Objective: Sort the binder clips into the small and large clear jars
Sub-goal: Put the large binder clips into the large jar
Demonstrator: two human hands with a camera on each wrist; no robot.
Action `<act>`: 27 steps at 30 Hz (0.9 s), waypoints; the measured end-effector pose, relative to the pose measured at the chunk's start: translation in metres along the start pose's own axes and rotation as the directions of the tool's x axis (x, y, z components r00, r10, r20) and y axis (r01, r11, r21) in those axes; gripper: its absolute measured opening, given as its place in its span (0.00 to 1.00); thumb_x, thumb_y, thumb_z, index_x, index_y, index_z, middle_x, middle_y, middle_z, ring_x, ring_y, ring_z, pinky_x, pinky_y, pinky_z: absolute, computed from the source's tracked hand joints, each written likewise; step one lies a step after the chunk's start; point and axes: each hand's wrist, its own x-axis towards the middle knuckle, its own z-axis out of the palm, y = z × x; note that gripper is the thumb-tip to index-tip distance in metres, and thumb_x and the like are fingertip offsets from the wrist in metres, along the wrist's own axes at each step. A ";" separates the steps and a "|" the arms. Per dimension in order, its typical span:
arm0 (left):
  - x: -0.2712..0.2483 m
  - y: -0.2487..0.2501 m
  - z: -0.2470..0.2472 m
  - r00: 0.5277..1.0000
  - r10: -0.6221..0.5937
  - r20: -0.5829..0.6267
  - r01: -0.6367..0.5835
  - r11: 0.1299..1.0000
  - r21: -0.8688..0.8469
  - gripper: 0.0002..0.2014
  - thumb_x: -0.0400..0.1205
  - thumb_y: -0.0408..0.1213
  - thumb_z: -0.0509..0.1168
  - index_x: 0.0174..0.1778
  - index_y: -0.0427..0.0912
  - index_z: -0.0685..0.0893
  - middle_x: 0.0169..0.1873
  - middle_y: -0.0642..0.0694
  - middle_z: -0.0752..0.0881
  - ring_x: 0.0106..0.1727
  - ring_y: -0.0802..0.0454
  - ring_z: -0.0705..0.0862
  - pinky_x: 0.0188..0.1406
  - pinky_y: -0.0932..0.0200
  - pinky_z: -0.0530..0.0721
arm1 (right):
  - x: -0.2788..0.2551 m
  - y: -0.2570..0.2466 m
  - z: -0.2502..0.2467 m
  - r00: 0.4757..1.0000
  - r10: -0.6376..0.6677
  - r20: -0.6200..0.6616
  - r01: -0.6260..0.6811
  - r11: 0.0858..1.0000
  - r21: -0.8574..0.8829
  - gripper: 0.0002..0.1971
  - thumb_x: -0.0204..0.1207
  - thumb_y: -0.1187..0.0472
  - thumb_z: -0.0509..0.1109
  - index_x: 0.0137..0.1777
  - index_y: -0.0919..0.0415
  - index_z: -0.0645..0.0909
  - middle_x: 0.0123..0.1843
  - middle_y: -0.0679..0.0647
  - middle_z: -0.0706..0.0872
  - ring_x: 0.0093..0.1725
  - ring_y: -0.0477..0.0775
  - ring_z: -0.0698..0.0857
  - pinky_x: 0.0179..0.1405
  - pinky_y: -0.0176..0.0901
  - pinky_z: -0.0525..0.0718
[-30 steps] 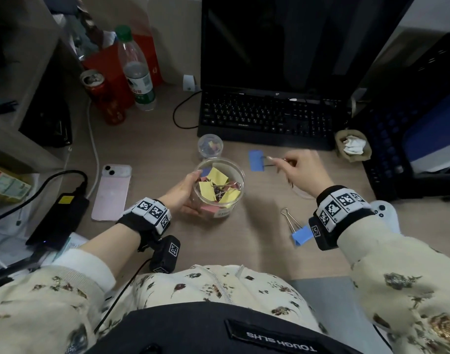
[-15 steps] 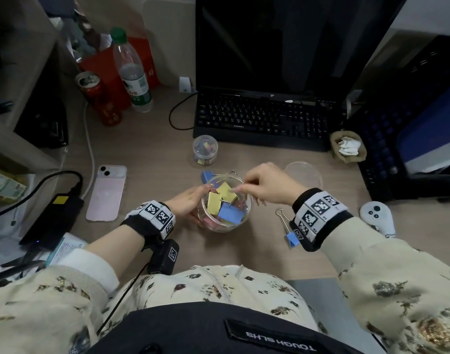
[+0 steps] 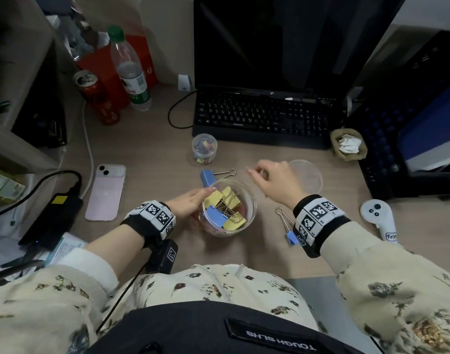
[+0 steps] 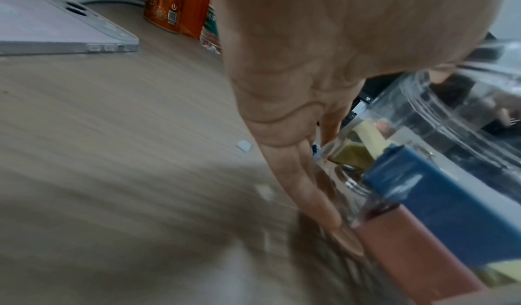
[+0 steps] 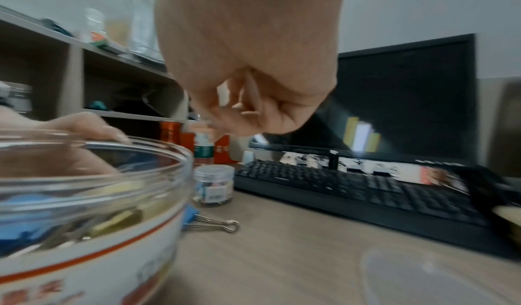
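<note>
The left hand [image 3: 186, 204] lay against the near-left wall of the large jar [image 3: 252, 200], fingers fairly straight along the glass, steadying it on the bench [image 3: 152, 154]. The right hand [image 3: 272, 181] hovered beyond the jar's right rim with its fingers loosely curled; the right wrist view showed nothing between them.

Large yellow and blue clips [image 3: 225, 209] were piled in the large jar. The small jar [image 3: 204, 148], with small clips inside, stood farther back, near the keyboard [image 3: 262, 116]; whether its lid was on I could not tell. A clear lid [image 3: 308, 175] lay just right of the right hand.

Two large blue clips were still loose: one [image 3: 208, 177] just behind the jar, its wire handles pointing right, and one [image 3: 291, 236] partly under the right wrist.

The step in hand looked like the pick of the next clip, and the one behind the jar was nearer the fingertips. It would go best pinched by the wire handles, which stood clear of the jar wall, then lifted over the rim and dropped from low down. The left hand ought to hold the jar firm, since a bump at the rim could shift it.
</note>
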 end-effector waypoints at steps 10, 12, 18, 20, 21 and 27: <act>-0.001 0.001 0.002 1.000 -0.019 0.009 0.019 1.000 -0.020 0.34 0.78 0.66 0.52 0.72 0.45 0.75 0.59 0.38 0.86 0.50 0.35 0.88 0.44 0.45 0.89 | -0.034 0.068 0.010 0.715 0.549 0.433 -0.405 0.830 -0.384 0.15 0.70 0.47 0.69 0.52 0.56 0.79 0.48 0.54 0.87 0.48 0.57 0.86 0.49 0.47 0.85; -0.001 0.001 0.001 0.999 -0.037 0.002 0.037 0.999 -0.038 0.38 0.74 0.68 0.54 0.73 0.46 0.74 0.59 0.38 0.85 0.49 0.34 0.89 0.40 0.46 0.89 | -0.040 0.070 0.017 0.691 0.550 0.470 -0.408 0.833 -0.375 0.09 0.68 0.53 0.71 0.45 0.55 0.78 0.46 0.54 0.87 0.47 0.56 0.86 0.45 0.45 0.83; 0.004 -0.001 -0.001 0.999 -0.041 -0.012 0.040 0.998 -0.045 0.33 0.81 0.64 0.52 0.73 0.42 0.73 0.56 0.38 0.85 0.42 0.38 0.89 0.30 0.53 0.86 | -0.039 0.072 0.022 0.672 0.512 0.535 -0.396 0.859 -0.325 0.11 0.73 0.58 0.67 0.30 0.58 0.75 0.40 0.57 0.85 0.41 0.58 0.83 0.32 0.41 0.75; 0.004 0.000 0.000 0.999 -0.038 -0.019 0.037 0.999 -0.036 0.30 0.85 0.61 0.51 0.73 0.42 0.73 0.53 0.41 0.85 0.39 0.39 0.89 0.30 0.54 0.86 | -0.035 0.068 0.017 0.713 0.472 0.520 -0.377 0.882 -0.284 0.14 0.75 0.59 0.66 0.28 0.58 0.72 0.37 0.58 0.82 0.40 0.58 0.80 0.34 0.43 0.73; 0.004 0.000 0.000 0.999 -0.030 -0.016 0.030 0.999 -0.028 0.27 0.87 0.58 0.49 0.73 0.41 0.72 0.50 0.42 0.86 0.38 0.41 0.89 0.30 0.54 0.86 | -0.032 0.066 0.015 0.733 0.455 0.506 -0.381 0.891 -0.249 0.14 0.75 0.58 0.66 0.29 0.58 0.73 0.36 0.57 0.82 0.39 0.59 0.80 0.35 0.44 0.74; 0.001 0.002 -0.001 1.000 0.002 0.000 -0.002 1.000 -0.016 0.24 0.88 0.55 0.47 0.76 0.48 0.70 0.56 0.38 0.85 0.37 0.44 0.88 0.31 0.54 0.85 | -0.014 0.038 -0.011 0.928 0.343 0.144 -0.347 0.938 0.000 0.20 0.80 0.47 0.63 0.31 0.60 0.78 0.26 0.52 0.79 0.32 0.57 0.79 0.31 0.45 0.72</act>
